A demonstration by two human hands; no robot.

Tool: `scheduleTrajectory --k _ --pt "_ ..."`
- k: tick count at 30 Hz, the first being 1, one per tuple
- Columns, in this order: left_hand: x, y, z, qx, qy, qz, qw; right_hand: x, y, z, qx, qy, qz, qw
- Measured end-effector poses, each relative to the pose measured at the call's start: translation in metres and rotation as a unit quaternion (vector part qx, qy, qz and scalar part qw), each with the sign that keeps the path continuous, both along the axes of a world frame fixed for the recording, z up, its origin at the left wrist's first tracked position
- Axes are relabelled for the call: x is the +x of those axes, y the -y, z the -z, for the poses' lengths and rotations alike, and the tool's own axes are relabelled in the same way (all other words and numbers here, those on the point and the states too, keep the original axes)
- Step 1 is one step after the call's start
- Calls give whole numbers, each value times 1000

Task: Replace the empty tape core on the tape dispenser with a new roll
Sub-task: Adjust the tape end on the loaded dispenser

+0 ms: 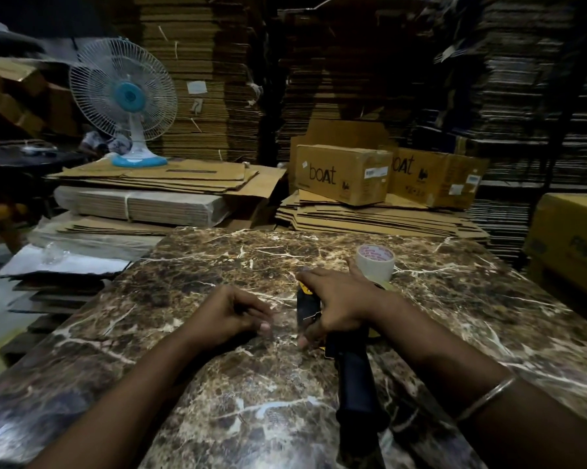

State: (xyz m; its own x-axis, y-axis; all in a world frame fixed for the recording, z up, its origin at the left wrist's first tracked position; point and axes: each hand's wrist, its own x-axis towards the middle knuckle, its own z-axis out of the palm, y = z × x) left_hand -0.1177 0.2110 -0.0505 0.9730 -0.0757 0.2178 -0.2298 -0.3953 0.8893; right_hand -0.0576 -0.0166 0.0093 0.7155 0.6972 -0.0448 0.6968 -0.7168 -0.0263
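A black and yellow tape dispenser (351, 370) lies on its side on the marble table (217, 401), with its handle pointing toward me. My right hand (336, 301) grips the dispenser's front part from above, thumb reaching down to the table. A roll of clear tape (376, 264) with a red-printed core stands just behind that hand, at the dispenser's far end. The hand hides whether the roll sits on the hub. My left hand (229, 316) is left of the dispenser, its curled fingers pinching a faint strip of clear tape (281, 316) that runs toward the dispenser.
Flat cardboard stacks (370, 218) and two brown boxes (342, 174) sit behind the table's far edge. A table fan (126, 99) stands on cardboard at the back left. A yellow box (569, 238) is at the right. Tall cardboard piles fill the background.
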Motion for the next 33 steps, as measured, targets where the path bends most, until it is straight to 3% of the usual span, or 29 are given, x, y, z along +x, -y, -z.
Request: scheduleTrajectory --k 21,28,33 --pt "18 -5 3 -120 -23 -46 991 -2 -9 1 22 13 22 999" --pt "38 -8 -4 23 31 -6 999 -5 -9 -2 23 15 40 999" --pt "53 -15 -2 145 102 31 984 1 -14 2 34 25 51 998"
